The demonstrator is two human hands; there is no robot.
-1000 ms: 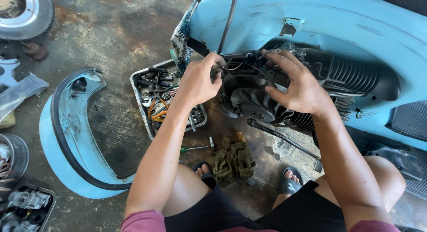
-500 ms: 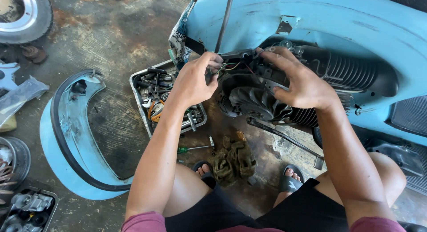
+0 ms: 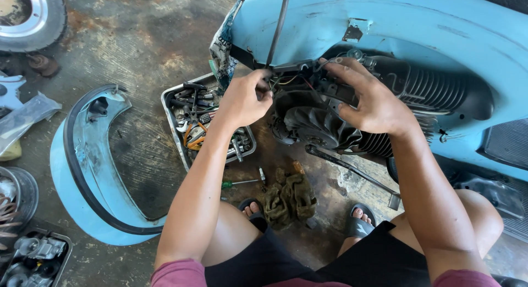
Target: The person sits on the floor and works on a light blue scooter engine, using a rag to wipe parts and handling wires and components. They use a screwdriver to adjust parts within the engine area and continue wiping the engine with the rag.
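Head view. Left grip (image 3: 245,100) is pinched shut on a small wire bundle (image 3: 286,80) at upper centre of the frame, just below the dark cable (image 3: 278,25) that drops from the top edge. The bundle runs roughly left to right along the top of the engine opening, from the left fingertips toward the right hand. Right grip (image 3: 374,102) lies palm-down, fingers spread and open, resting on the black engine housing (image 3: 429,89) right of centre; its fingertips touch the wiring's right end, holding nothing. The left hand is the nearer to the wires. Both forearms reach up from the bottom edge. The finned flywheel fan (image 3: 319,127) sits directly below, between the hands. A parts tray (image 3: 190,119) stands on the floor, left of the left wrist.
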